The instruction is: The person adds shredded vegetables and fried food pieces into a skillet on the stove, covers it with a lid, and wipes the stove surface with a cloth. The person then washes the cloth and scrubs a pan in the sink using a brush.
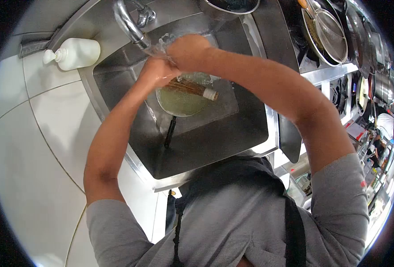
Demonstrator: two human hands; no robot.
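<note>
Both hands meet under the running tap (137, 38), with water splashing around them. My right hand (189, 51) is curled closed over the fingers of my left; anything inside it is hidden. My left hand (158, 71) presses against it from below, its fingers mostly out of sight. Just beneath them in the sink, a pan (179, 104) with a black handle holds cloudy greenish water. Across this pan lies a brush of thin brown sticks (190, 87), bound at one end with a white band.
The steel sink (197, 142) surrounds the pan. A white pump bottle (79, 53) lies on the rim at left. Part of a round pot (232, 6) shows at the back. A sieve (331, 35) rests over a pan on the stove at right.
</note>
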